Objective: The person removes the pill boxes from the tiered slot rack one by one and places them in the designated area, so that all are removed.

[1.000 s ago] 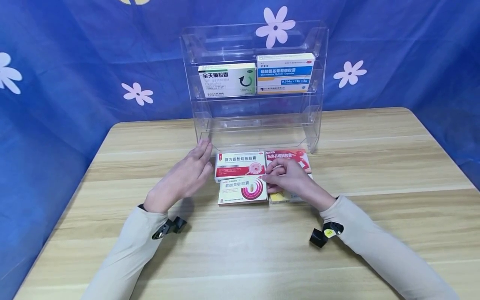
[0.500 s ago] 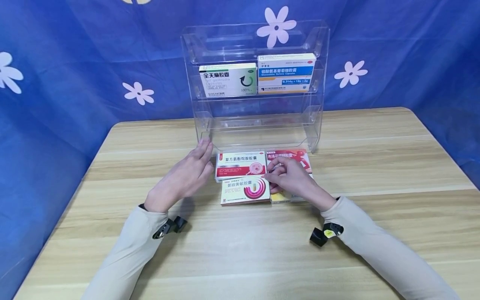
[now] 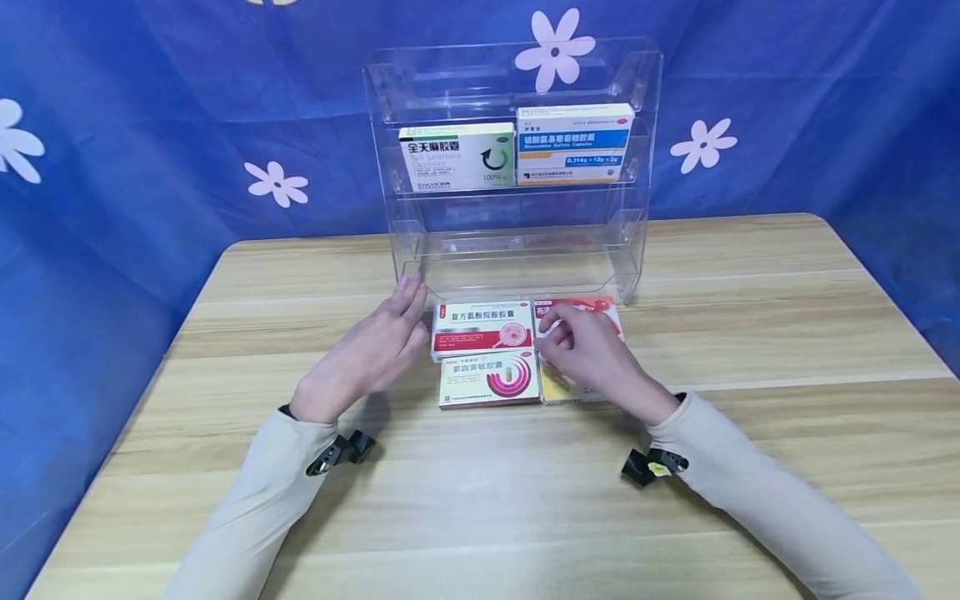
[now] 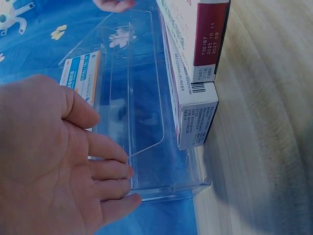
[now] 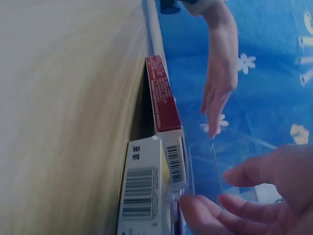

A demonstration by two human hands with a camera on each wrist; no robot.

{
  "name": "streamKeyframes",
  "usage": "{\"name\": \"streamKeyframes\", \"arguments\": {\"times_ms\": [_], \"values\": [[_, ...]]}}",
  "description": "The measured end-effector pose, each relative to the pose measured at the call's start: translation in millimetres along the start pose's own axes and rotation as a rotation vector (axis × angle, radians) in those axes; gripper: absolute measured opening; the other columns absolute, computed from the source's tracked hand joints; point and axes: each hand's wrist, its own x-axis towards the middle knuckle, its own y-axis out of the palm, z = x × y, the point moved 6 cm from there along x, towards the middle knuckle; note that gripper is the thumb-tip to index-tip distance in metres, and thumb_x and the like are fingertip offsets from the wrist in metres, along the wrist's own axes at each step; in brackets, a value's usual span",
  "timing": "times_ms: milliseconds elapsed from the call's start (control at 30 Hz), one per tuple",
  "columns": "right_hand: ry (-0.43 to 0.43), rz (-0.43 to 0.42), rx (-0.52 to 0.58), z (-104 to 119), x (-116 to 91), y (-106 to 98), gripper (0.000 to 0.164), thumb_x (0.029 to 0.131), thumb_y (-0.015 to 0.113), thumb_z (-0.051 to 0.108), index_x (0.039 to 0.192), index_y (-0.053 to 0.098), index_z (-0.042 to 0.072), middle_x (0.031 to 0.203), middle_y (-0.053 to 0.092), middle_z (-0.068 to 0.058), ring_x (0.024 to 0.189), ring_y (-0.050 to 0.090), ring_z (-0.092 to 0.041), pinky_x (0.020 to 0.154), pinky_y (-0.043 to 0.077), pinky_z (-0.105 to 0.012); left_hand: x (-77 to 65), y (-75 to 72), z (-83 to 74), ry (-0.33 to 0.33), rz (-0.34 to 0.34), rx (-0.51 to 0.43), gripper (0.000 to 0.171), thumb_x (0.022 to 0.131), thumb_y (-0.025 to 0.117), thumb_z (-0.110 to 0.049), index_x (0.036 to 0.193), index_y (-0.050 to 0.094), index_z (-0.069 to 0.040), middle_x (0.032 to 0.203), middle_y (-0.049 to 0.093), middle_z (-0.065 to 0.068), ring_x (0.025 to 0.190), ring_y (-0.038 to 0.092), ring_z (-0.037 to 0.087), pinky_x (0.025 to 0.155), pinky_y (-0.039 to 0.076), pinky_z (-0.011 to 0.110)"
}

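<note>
- Four boxes are lying on the pale wood-grain table (image 3: 480, 517) in two rows: a white-and-red cardboard box (image 3: 480, 325) and a red cardboard box (image 3: 609, 315) behind, a cream-white cardboard box with a magenta spiral (image 3: 472, 381) and a yellow-and-white cardboard box (image 3: 557, 388) in front
- They are sitting just before a clear plastic tiered rack (image 3: 517, 244), which is carrying a white-and-green cardboard box (image 3: 459, 158) and a white-and-blue cardboard box (image 3: 575, 146) higher up
- The right hand (image 3: 588, 350) is hanging over the two right-hand boxes, its fingers bending loosely, leaving a gap and holding nothing; whether a fingertip is brushing a box, I cannot tell
- The left hand (image 3: 367, 358) is hanging beside the white-and-red box, its fingers stretching nearly straight, close together, holding nothing (contact with the rack is not showing clearly)
- The step in hand is looking, I judge, like squaring up the four boxes
- Any next move is probably calling for a light touch on one box's edges, sparing its neighbours
</note>
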Motion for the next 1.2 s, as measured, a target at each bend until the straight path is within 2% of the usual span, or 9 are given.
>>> {"name": "streamKeyframes", "arguments": {"times_ms": [133,267,367,467,667,833,933,1067,1200], "values": [[-0.123,0.021,-0.15,18.4,-5.1,8.0,0.014,0.084,0.072,0.012,0.097,0.07,0.006,0.082,0.068,0.0,0.068,0.056,-0.012,0.061,0.05,-0.026,0.1,-0.5,-0.1,-0.002,0.0,0.002,0.059,0.103,0.021,-0.027,0.15,0.013,0.009,0.158,0.001,0.023,0.146,0.004,0.036,0.119,0.01,0.045],[-0.271,0.086,-0.306,35.8,-11.6,24.5,0.025,0.082,0.077,0.018,0.103,0.071,0.005,0.098,0.07,-0.004,0.084,0.06,-0.017,0.075,0.055,-0.031,0.5,-1.0,-0.6,0.0,-0.007,0.004,0.059,0.103,0.022,-0.027,0.149,0.014,0.009,0.158,0.003,0.024,0.146,0.004,0.036,0.119,0.01,0.045],[-0.404,0.141,-0.407,44.4,-17.9,38.2,0.029,0.08,0.078,0.02,0.103,0.072,0.004,0.105,0.068,-0.008,0.101,0.061,-0.022,0.092,0.052,-0.035,0.4,-1.4,-1.1,0.001,-0.008,0.002,0.059,0.103,0.022,-0.027,0.149,0.014,0.01,0.158,0.004,0.025,0.146,0.004,0.036,0.119,0.01,0.045],[-0.479,0.192,-0.49,48.0,-23.2,48.8,0.028,0.081,0.078,0.019,0.103,0.072,0.005,0.107,0.067,-0.009,0.103,0.061,-0.024,0.094,0.051,-0.037,0.4,-1.6,-1.3,0.001,-0.005,-0.002,0.059,0.103,0.022,-0.027,0.149,0.014,0.01,0.158,0.003,0.025,0.146,0.004,0.036,0.119,0.01,0.045],[-0.456,0.189,-0.589,46.5,-25.8,50.9,0.015,0.083,0.076,0.015,0.096,0.072,0.009,0.097,0.067,-0.004,0.086,0.063,-0.018,0.078,0.056,-0.034,1.0,-2.6,-1.5,0.009,-0.005,0.0,0.059,0.104,0.021,-0.027,0.149,0.012,0.009,0.157,0.002,0.025,0.146,0.003,0.036,0.119,0.009,0.045],[-0.429,0.19,-0.589,43.5,-26.7,49.1,0.016,0.082,0.077,0.015,0.096,0.072,0.009,0.101,0.068,-0.006,0.09,0.064,-0.02,0.077,0.057,-0.035,0.6,-2.1,-1.1,0.006,0.001,-0.001,0.059,0.103,0.021,-0.027,0.149,0.013,0.009,0.158,0.003,0.025,0.146,0.002,0.036,0.119,0.009,0.045],[-0.42,0.194,-0.579,42.5,-27.3,48.6,0.019,0.081,0.077,0.015,0.099,0.073,0.009,0.105,0.069,-0.007,0.096,0.064,-0.021,0.081,0.057,-0.036,0.3,-1.5,-0.6,0.005,0.001,0.002,0.059,0.103,0.021,-0.027,0.149,0.014,0.01,0.158,0.004,0.025,0.146,0.003,0.036,0.119,0.01,0.046],[-0.407,0.19,-0.539,41.8,-27.8,44.4,0.018,0.082,0.076,0.015,0.099,0.073,0.009,0.101,0.07,-0.004,0.094,0.064,-0.019,0.08,0.056,-0.034,0.0,-1.3,-0.3,0.005,0.0,0.002,0.059,0.103,0.021,-0.027,0.149,0.014,0.01,0.157,0.004,0.025,0.146,0.003,0.037,0.119,0.01,0.046],[-0.415,0.105,-0.441,41.6,-22.9,24.4,0.015,0.082,0.075,0.011,0.097,0.074,0.006,0.09,0.071,-0.004,0.087,0.065,-0.019,0.078,0.057,-0.034,0.1,-0.9,0.0,0.004,0.002,0.0,0.06,0.104,0.021,-0.028,0.149,0.014,0.01,0.158,0.003,0.025,0.146,0.003,0.036,0.119,0.01,0.046]]}}
